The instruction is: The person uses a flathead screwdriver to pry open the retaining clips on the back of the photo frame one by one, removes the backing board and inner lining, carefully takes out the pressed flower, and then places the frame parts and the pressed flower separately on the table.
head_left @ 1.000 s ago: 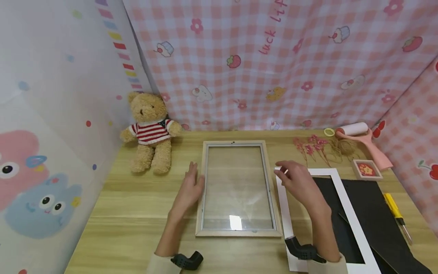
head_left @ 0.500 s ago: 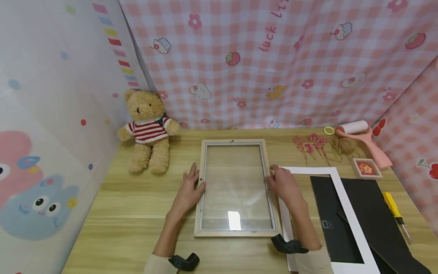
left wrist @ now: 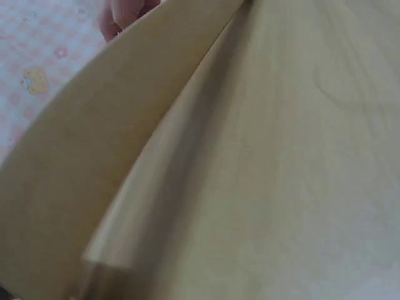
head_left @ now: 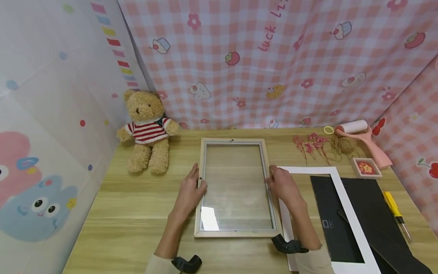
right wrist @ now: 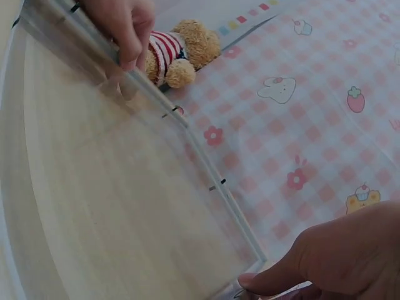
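Note:
A light wooden picture frame (head_left: pixel 237 234) with a clear glass pane (head_left: pixel 236 190) lies between both hands, small dark tabs along its inner edge. My left hand (head_left: pixel 187 194) holds the left rail, thumb on top and fingers along the outer side. On the right rail, my right hand (head_left: pixel 284 186) grips at about the same height. In the right wrist view the right thumb (right wrist: pixel 275 272) presses the rail near a corner, and the left hand (right wrist: pixel 125 25) pinches the opposite rail. The frame's side (left wrist: pixel 94 144) fills much of the left wrist view, its underside edge shadowed.
Right of the frame lie a white mat (head_left: pixel 349 213), black boards (head_left: pixel 376 213) and a yellow screwdriver (head_left: pixel 393 205). Behind them are pink dried flowers (head_left: pixel 313 144), twine (head_left: pixel 343 146), a lint roller (head_left: pixel 373 144), a yellow ring (head_left: pixel 328 130) and a small box (head_left: pixel 367 168). A teddy bear (head_left: pixel 147 129) sits back left.
My right hand has moved left from above the mat and taken hold of the frame's right rail. The left hand's fingers have closed on the left rail. The bright glass reflection has shifted left.

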The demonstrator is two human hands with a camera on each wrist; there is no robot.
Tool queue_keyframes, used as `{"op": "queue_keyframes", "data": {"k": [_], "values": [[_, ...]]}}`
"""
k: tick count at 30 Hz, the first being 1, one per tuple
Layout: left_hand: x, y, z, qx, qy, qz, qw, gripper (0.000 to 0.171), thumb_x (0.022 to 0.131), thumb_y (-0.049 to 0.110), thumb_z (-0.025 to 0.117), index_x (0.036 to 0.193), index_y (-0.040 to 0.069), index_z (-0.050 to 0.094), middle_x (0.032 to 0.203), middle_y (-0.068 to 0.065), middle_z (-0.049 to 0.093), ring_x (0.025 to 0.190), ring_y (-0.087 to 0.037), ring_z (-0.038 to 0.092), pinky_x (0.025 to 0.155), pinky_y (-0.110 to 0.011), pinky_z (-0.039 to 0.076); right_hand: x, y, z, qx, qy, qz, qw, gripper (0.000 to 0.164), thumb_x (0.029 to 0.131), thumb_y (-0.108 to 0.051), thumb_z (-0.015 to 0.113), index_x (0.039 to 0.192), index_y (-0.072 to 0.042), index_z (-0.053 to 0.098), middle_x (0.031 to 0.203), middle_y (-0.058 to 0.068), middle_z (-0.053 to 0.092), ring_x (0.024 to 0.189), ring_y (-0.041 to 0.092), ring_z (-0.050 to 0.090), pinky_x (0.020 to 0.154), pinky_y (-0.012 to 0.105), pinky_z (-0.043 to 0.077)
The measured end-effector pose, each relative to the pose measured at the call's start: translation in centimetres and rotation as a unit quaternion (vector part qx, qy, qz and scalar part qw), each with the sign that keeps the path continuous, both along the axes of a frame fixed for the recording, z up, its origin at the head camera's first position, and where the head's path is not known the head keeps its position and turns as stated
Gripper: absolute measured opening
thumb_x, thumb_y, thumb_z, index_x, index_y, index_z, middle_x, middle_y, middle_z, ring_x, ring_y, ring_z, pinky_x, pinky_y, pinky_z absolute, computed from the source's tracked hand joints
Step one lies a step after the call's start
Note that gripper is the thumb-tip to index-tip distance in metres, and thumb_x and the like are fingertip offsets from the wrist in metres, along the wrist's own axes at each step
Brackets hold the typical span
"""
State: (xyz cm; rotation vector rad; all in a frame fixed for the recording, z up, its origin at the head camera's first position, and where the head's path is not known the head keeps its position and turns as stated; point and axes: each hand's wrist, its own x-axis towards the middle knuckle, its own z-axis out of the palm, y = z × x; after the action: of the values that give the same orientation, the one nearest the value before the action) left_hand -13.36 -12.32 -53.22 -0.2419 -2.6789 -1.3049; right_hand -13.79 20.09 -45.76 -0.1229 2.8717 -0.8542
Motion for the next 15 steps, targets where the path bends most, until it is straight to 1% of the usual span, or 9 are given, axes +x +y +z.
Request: {"op": "queue_keyframes", "data": {"k": [2,3,4,5,6,9,10,11,15], "values": [[0.2,0.3,1.0,0.054,-0.029,0.009,0.9981,0.061,0.099,0.013,0.062,0.153,-0.015,0.052,0.166,-0.032,0.046,0.136,-0.050,0.063,0.111,-0.053,0.058,0.1,0.0,0.4,-0.003,-0.008,0.001,1.000,0.047,0.102,-0.004,0.073,0.139,0.021,0.057,0.101,0.029,0.073,0.094,0.038,0.068,0.090,0.058,0.059],[0.3,0.4,1.5,0.094,-0.054,0.013,0.9941,0.062,0.099,0.012,0.063,0.154,-0.015,0.052,0.165,-0.032,0.047,0.135,-0.050,0.064,0.109,-0.050,0.059,0.1,0.0,0.4,-0.004,-0.008,0.000,1.000,0.047,0.102,-0.004,0.072,0.140,0.021,0.057,0.102,0.029,0.073,0.095,0.038,0.068,0.091,0.058,0.059],[0.4,0.6,2.0,0.138,-0.083,0.022,0.9867,0.063,0.099,0.011,0.064,0.155,-0.013,0.051,0.165,-0.031,0.047,0.135,-0.048,0.065,0.108,-0.046,0.060,0.1,0.0,0.4,-0.005,-0.011,0.001,1.000,0.048,0.102,-0.004,0.072,0.141,0.020,0.056,0.103,0.029,0.074,0.096,0.038,0.069,0.091,0.058,0.059],[0.5,0.8,2.5,0.181,-0.114,0.032,0.9762,0.064,0.098,0.010,0.064,0.157,-0.011,0.050,0.165,-0.030,0.048,0.133,-0.048,0.066,0.105,-0.040,0.062,0.1,0.0,0.4,-0.006,-0.016,0.001,1.000,0.049,0.103,-0.004,0.071,0.142,0.020,0.055,0.104,0.029,0.074,0.098,0.039,0.070,0.091,0.057,0.060],[0.5,0.9,2.9,0.224,-0.140,0.040,0.9638,0.064,0.099,0.007,0.064,0.158,-0.011,0.049,0.165,-0.030,0.048,0.141,-0.045,0.061,0.108,-0.035,0.059,0.1,0.0,0.4,-0.005,-0.021,0.001,1.000,0.050,0.104,-0.005,0.071,0.144,0.020,0.054,0.106,0.030,0.074,0.099,0.039,0.071,0.092,0.057,0.060],[0.6,1.0,3.5,0.340,-0.204,0.062,0.9158,0.067,0.097,-0.001,0.058,0.163,-0.008,0.043,0.167,-0.029,0.047,0.146,-0.038,0.055,0.103,-0.021,0.055,0.1,-0.1,0.4,-0.006,-0.038,-0.002,0.999,0.052,0.105,-0.005,0.070,0.147,0.018,0.052,0.110,0.030,0.075,0.102,0.038,0.071,0.091,0.055,0.060],[0.6,1.0,3.5,0.364,-0.215,0.067,0.9037,0.067,0.098,-0.003,0.056,0.163,-0.007,0.042,0.168,-0.028,0.046,0.146,-0.035,0.053,0.100,-0.018,0.053,0.1,-0.1,0.4,-0.005,-0.040,-0.003,0.999,0.052,0.105,-0.005,0.070,0.147,0.018,0.052,0.111,0.031,0.075,0.102,0.038,0.071,0.091,0.055,0.060],[0.6,1.0,3.5,0.387,-0.222,0.067,0.8923,0.067,0.098,-0.005,0.054,0.164,-0.007,0.040,0.168,-0.027,0.045,0.142,-0.033,0.053,0.095,-0.017,0.054,0.1,-0.1,0.4,-0.004,-0.040,-0.004,0.999,0.052,0.105,-0.005,0.070,0.147,0.019,0.052,0.111,0.031,0.075,0.103,0.038,0.071,0.092,0.055,0.060],[0.6,0.8,3.4,0.455,-0.234,0.054,0.8573,0.071,0.097,-0.010,0.049,0.166,-0.008,0.033,0.169,-0.028,0.040,0.127,-0.022,0.061,0.091,-0.017,0.057,0.2,-0.1,0.4,0.000,-0.036,-0.006,0.999,0.051,0.105,-0.005,0.070,0.147,0.019,0.053,0.111,0.031,0.075,0.103,0.039,0.071,0.092,0.056,0.060]]}}
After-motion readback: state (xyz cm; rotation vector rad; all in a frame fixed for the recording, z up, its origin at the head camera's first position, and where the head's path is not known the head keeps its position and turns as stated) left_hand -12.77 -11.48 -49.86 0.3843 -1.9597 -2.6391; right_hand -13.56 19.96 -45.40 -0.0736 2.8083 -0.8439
